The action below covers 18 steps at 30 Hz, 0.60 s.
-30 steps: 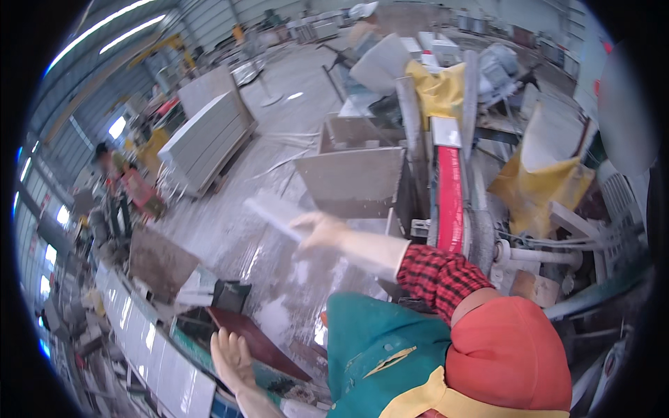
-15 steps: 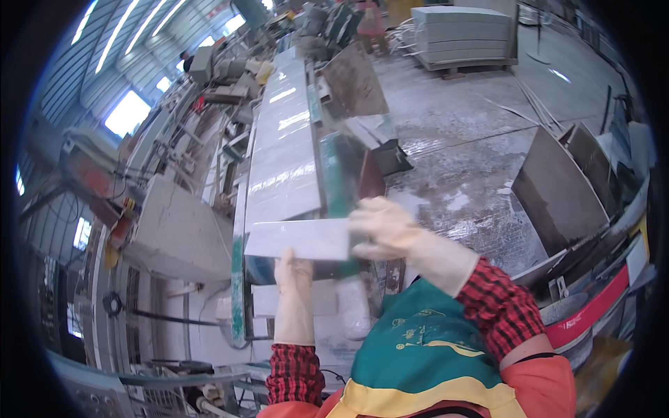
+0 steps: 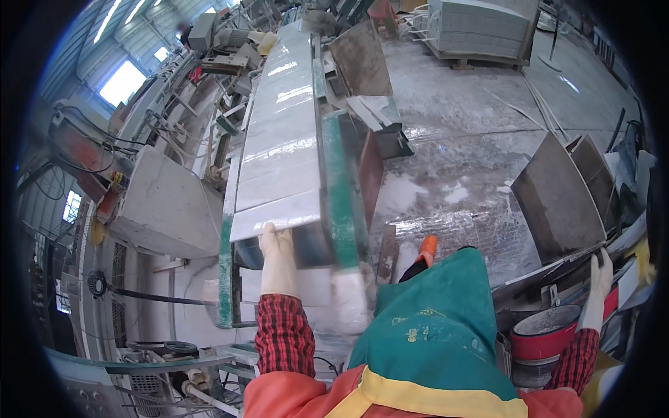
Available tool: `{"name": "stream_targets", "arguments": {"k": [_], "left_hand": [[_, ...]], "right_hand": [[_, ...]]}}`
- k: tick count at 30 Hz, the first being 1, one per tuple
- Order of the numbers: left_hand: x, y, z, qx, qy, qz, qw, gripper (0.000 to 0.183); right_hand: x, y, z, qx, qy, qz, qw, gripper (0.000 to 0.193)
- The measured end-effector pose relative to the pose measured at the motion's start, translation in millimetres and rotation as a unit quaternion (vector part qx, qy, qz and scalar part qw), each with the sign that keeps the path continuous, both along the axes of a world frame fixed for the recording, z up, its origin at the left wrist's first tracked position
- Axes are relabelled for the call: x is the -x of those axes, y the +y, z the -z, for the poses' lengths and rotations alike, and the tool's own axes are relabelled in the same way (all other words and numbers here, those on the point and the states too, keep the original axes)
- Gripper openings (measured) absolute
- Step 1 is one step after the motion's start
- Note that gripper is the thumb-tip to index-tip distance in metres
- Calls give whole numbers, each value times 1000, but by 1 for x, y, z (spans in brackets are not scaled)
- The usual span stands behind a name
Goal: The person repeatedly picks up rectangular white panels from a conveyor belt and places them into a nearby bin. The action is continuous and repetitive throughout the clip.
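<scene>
My left hand (image 3: 277, 252), in a pale rubber glove, is at the near edge of a white tile strip (image 3: 306, 210). Its fingertips rest on the strip's top and the rest of the hand is below the edge. That strip lies against a row of glossy white slabs (image 3: 279, 136) on a long conveyor (image 3: 339, 188) with green side rails. Far to the right, my right hand (image 3: 599, 273), gloved alike, reaches up beside the edge of leaning panels (image 3: 561, 198). Its fingers look stretched and apart, with nothing visible in them.
A red tub (image 3: 547, 334) stands below my right hand. Left of the conveyor is a large pale block-shaped housing (image 3: 167, 202). A pallet of stacked slabs (image 3: 481, 31) sits at the far right. A brown board (image 3: 371, 174) leans by the green rail.
The white strip, held in both hands before, now lies on the conveyor end against the slabs. My right hand has left it and swung far right; my left hand stays at its edge.
</scene>
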State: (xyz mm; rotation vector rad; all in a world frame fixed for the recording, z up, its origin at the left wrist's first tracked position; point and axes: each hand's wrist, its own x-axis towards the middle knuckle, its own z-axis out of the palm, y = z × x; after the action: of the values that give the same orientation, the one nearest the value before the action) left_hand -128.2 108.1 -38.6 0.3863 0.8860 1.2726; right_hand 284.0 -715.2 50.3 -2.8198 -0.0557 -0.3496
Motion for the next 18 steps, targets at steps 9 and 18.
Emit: {"name": "stream_targets", "arguments": {"k": [9, 18], "left_hand": [[2, 15, 12, 10, -65, 41, 997, 53], [-5, -7, -25, 26, 158, 61, 985, 47]], "right_hand": [[62, -88, 48, -24, 28, 156, 987, 53], [76, -63, 38, 51, -9, 161, 986, 53]]}}
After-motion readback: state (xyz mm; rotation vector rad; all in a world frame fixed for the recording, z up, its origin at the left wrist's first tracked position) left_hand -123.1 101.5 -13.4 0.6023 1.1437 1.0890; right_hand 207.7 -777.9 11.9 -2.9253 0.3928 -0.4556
